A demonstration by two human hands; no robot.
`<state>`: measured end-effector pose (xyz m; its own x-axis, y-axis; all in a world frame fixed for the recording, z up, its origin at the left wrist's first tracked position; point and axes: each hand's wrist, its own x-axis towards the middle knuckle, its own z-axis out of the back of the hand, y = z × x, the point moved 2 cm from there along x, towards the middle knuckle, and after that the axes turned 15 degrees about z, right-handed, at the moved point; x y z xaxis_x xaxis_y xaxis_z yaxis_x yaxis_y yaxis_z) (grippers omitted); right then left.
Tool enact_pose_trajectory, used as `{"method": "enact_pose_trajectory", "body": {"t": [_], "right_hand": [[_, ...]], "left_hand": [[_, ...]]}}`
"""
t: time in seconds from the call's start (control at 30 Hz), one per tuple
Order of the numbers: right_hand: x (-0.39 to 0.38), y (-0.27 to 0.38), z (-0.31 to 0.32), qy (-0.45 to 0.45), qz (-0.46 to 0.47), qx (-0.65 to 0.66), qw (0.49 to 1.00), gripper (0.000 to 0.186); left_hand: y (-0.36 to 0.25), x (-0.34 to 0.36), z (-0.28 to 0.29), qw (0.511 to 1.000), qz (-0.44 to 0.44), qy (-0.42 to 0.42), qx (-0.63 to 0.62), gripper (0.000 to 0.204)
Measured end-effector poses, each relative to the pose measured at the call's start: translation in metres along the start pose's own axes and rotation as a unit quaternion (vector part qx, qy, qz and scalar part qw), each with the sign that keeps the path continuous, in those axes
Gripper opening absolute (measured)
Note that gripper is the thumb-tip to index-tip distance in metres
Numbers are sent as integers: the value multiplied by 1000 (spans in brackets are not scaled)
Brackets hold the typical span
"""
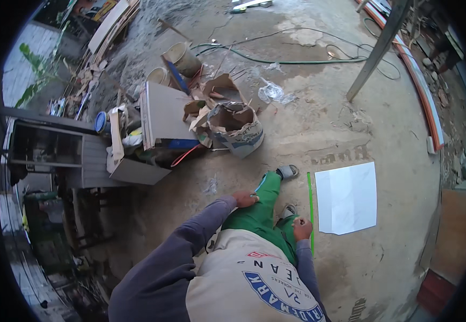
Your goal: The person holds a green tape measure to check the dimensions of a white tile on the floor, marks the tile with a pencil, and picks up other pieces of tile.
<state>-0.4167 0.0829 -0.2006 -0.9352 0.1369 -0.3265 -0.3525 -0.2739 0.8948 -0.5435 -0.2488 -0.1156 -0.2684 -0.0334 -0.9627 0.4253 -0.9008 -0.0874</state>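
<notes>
My left hand rests by my left leg, over the green trousers, with its fingers curled. A thin pale-blue line runs along the trouser leg just beyond it; I cannot tell whether it is a stripe or a held thing. My right hand is closed near my right knee; whatever it may hold is hidden. Just right of that hand, a long thin green strip lies along the floor. Beside the strip, a white sheet with a faint crease lies on the concrete.
A torn paper sack, cardboard scraps and a board-like panel are heaped ahead to the left, near buckets. A green hose crosses the far floor. A slanting post and long orange bars stand rightward.
</notes>
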Motion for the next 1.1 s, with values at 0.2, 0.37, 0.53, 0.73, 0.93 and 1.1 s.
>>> {"method": "enact_pose_trajectory", "body": {"t": [0.2,0.37,0.53,0.73,0.93,1.1], "right_hand": [[-91,-110,119,164,-132,-275,938,8],[-87,-158,252,531,-21,-696,483,41],[-106,-17,168,605,103,-714,337,35],[-45,88,-9,271,71,-448,849,32],[-111,136,-179,339,138,-403,839,29],[-164,142,-260,384,163,-411,810,26]], "left_hand": [[116,-176,-195,981,30,-82,-174,76],[45,-322,-53,841,-328,-43,-428,47],[68,-487,-23,449,-720,-82,-523,51],[145,-599,-39,320,-866,103,-369,50],[294,-638,-88,286,-888,-73,-352,49],[404,-665,-141,261,-860,-248,-361,47]]}}
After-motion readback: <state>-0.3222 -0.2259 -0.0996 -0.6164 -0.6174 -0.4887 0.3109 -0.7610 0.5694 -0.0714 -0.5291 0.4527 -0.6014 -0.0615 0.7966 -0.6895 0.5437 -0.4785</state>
